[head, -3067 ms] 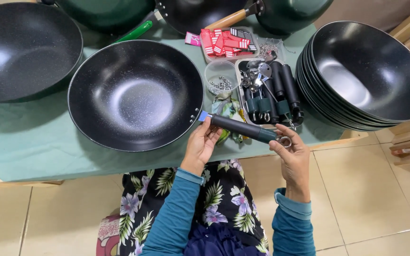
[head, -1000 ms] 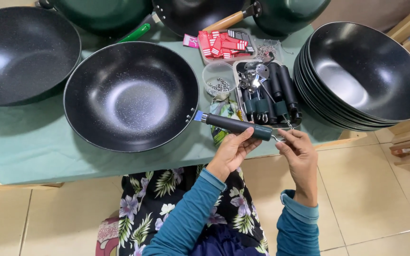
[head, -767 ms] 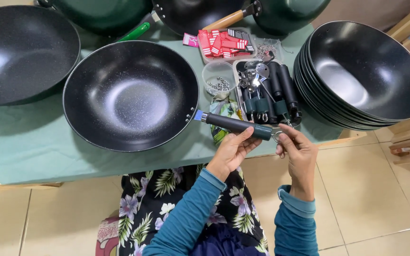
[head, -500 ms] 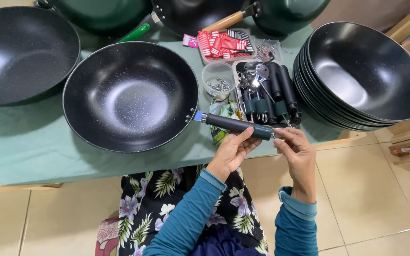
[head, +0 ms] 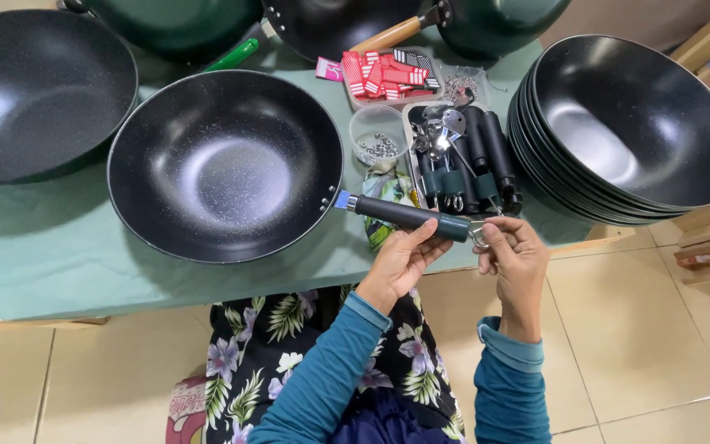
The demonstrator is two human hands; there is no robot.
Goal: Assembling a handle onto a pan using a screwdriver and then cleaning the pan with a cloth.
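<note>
A black speckled wok (head: 223,164) rests on the green tablecloth (head: 34,238) in front of me. Its dark handle (head: 408,216) with a green end sticks out to the right over the table edge. My left hand (head: 400,263) grips the handle from below near the green end. My right hand (head: 515,263) pinches the small metal hanging ring (head: 478,236) at the handle's tip.
A stack of black woks (head: 634,131) stands at the right, another wok (head: 34,90) at the left, green pans (head: 174,25) behind. A tray of spare handles (head: 470,164), a small cup of screws (head: 380,140) and red packets (head: 384,74) lie in the middle.
The wok has slid left and the handle end swung right. My left hand shifted along the handle towards its green end; my right hand stays at the ring.
</note>
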